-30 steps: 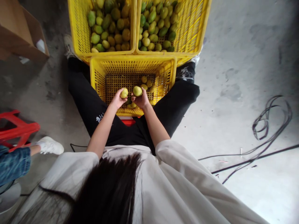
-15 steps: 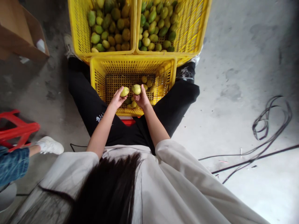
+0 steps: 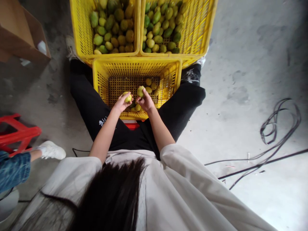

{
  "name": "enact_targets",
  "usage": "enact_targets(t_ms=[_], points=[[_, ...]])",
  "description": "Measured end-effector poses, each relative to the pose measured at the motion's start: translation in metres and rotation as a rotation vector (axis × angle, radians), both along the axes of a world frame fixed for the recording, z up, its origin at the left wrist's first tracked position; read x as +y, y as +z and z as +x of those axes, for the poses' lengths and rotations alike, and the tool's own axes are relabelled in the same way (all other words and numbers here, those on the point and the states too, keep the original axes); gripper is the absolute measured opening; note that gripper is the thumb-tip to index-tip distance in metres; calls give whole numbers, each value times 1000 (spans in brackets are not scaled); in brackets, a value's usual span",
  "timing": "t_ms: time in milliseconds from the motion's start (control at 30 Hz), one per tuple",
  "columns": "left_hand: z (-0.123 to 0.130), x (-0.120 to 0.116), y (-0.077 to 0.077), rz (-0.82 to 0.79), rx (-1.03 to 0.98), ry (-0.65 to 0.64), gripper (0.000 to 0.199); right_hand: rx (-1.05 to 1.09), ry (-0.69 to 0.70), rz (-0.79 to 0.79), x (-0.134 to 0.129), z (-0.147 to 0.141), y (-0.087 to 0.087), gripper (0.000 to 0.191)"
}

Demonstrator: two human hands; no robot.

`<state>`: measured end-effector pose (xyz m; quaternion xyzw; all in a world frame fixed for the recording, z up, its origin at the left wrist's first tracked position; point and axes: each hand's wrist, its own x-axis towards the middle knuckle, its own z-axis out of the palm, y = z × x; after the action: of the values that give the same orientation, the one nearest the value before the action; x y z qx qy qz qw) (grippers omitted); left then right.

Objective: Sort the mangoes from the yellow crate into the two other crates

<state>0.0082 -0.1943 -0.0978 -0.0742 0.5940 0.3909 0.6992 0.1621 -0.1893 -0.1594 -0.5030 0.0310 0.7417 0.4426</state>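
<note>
**Both held fruits turned in hand; neither set down**

Head view: The left hand [image 3: 121, 104] now has its fingers further across its yellow-green fruit [image 3: 128, 97]; the right hand [image 3: 147, 103] has its thumb moved over its greenish fruit [image 3: 140, 91]. Each grip is closed on one fruit, above the near yellow crate [image 3: 137, 60]. Count: two hands; two held fruits; three crates, including the far-left crate [image 3: 81, 29] and far-right crate [image 3: 199, 25]; four fruits in the near crate's right-hand cluster [image 3: 153, 86]. Others lie partly hidden; the far heaps defy exact counting.

Two fruits [image 3: 140, 91] are being held over one near crate [image 3: 103, 75]; beyond it, many more are being held by two back crates [image 3: 198, 30].
</note>
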Motion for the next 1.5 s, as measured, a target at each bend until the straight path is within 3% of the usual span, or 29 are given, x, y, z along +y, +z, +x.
enact_targets(t_ms=[200, 367, 533, 667, 800, 1067, 1333, 1500], points=[[-3, 5, -6, -20, -26, 58, 33, -46, 13, 9, -3, -1, -8, 29], [-1, 5, -13, 28, 16, 48, 23, -67, -10, 90, -2, 2, -13, 42], [-2, 1, -17, 80, 132, 50, 41, -87, 10, 50, 0, 2, -14, 35], [-5, 0, -18, 38, 129, 31, 23, 4, 43, 67, 0, 3, -8, 24], [-4, 0, -19, 20, 88, 17, 16, 77, 129, 61, -1, 6, 1, 31], [7, -1, -20, 48, 88, 53, 41, 28, 203, 73, 0, 5, 4, 46], [-1, 5, -23, 3, 117, 115, 18, -15, 153, 87, 0, 7, -11, 14], [-1, 2, -19, -5, 73, 96, 25, -46, 158, 138, -1, 11, -17, 40]])
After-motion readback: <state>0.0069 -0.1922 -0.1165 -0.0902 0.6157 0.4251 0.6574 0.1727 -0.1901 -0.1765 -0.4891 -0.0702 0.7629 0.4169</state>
